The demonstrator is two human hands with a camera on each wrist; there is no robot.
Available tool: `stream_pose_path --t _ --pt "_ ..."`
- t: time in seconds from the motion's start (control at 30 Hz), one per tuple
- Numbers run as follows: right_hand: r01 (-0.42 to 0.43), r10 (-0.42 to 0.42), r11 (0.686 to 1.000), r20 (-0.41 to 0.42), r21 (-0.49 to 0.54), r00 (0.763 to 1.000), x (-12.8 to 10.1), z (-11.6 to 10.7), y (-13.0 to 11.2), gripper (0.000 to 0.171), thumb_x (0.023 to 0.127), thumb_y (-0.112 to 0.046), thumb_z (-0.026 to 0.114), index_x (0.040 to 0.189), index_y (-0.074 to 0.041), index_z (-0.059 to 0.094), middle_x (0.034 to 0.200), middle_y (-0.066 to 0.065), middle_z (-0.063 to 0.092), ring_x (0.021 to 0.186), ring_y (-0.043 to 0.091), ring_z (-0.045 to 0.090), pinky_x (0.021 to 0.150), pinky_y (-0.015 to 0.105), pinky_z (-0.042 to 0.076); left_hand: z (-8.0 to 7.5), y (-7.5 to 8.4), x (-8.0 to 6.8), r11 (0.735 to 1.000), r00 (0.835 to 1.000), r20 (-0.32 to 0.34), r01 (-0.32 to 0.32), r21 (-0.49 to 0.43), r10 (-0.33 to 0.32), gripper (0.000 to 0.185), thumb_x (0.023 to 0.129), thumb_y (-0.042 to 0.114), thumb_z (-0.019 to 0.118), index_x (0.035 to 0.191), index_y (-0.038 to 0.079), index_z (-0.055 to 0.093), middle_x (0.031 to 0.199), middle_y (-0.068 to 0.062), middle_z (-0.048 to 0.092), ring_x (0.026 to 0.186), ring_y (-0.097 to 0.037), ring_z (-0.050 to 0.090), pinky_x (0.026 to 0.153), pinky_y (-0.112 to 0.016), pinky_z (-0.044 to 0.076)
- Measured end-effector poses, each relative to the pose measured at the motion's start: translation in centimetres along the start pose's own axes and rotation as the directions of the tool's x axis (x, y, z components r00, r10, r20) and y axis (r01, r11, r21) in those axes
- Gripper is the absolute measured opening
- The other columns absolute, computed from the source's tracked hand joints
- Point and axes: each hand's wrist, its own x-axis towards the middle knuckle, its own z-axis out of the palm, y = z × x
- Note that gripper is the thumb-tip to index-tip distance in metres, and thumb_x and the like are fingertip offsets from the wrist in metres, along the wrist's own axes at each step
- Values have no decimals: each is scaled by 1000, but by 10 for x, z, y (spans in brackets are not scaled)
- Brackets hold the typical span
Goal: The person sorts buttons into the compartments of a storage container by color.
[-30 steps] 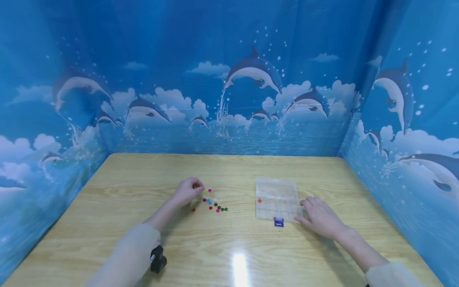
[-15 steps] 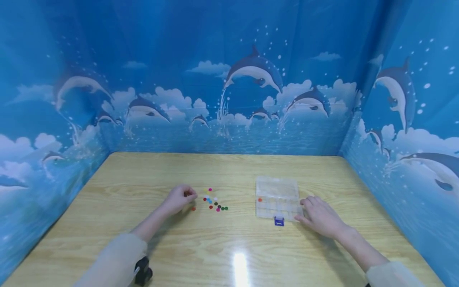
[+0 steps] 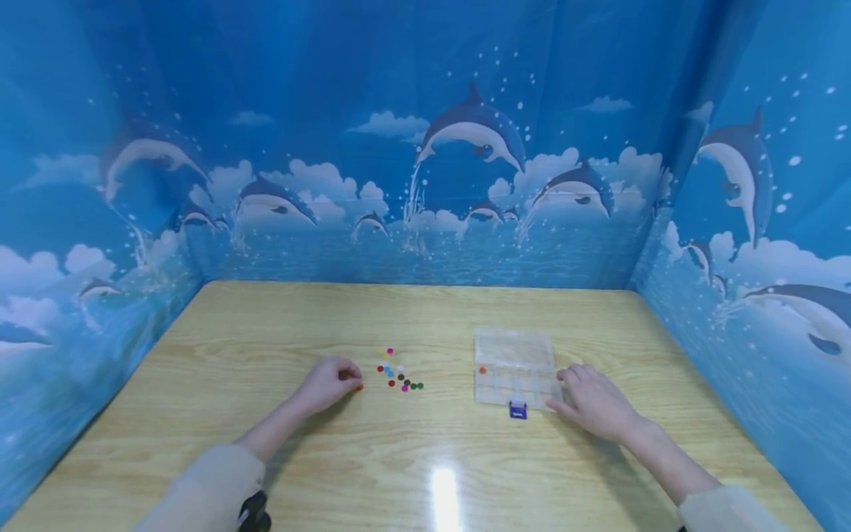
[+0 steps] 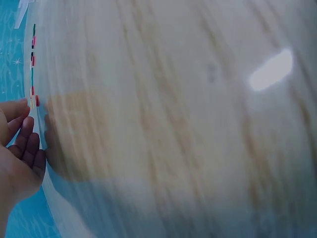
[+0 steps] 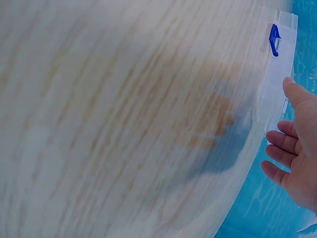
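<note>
Wooden table | left hand curled by beads | right hand flat against box

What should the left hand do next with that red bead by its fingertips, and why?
Probably pinch the red bead and carry it to the clear box. The left hand is at that bead, one orange bead already lies in a compartment, and the right hand rests against the box.

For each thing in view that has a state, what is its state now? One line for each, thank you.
Clear box: lid open, one orange bead inside.
Blue latch: undone, at the box's near edge.
Loose beads: scattered on the table.
Left hand: fingers curled, at a red bead.
Right hand: relaxed, touching the box.
</note>
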Motion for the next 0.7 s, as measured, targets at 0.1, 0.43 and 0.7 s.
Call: stream_pose_path --t 0.1,0.43,0.7 --pt "5 -5 1000 -6 -2 1000 0 0 0 45 82 -34 67 103 5 59 94 14 58 88 31 55 79 47 46 1 -1 0 999 1000 15 -10 30 10 4 77 2 69 80 3 66 77 0 59 74 -14 54 72 -32 46" --pt "13 -13 1000 -11 -4 1000 1 0 1 44 82 -33 67 102 5 59 93 13 58 87 30 55 80 47 46 1 -2 0 998 999 23 -31 60 30 6 76 4 70 78 1 66 76 0 56 74 -14 52 71 -31 44" --pt "9 -9 1000 -13 -11 1000 1 2 3 46 81 -33 68 102 6 59 94 15 58 89 31 56 80 47 46 3 -3 1 995 999 28 -37 91 35 4 76 2 70 77 5 67 76 0 56 73 -14 52 70 -31 44"
